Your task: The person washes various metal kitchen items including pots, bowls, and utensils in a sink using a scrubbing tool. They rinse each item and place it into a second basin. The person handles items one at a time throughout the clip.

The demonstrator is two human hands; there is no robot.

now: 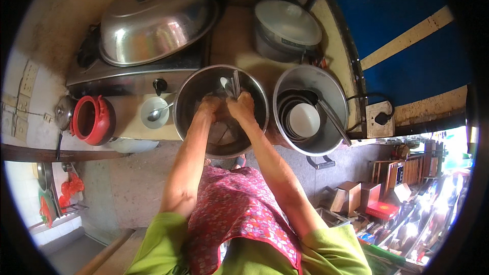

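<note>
Both my hands are inside a wide steel basin in front of me, with what looks like water in its bottom. My right hand is closed round a small bunch of spoons, whose metal ends stick up past the fingers; a light, rounded end shows at the left of the bunch. Close beside it, my left hand reaches down into the basin, and its fingers are mostly hidden. To the right stands a deep steel pot holding dark nested bowls, a white bowl and a long metal handle.
Left of the basin are a white bowl with a spoon in it and a red pot. A gas stove carries a large domed lid. Behind the steel pot stands a lidded pot. A socket box sits at the right edge.
</note>
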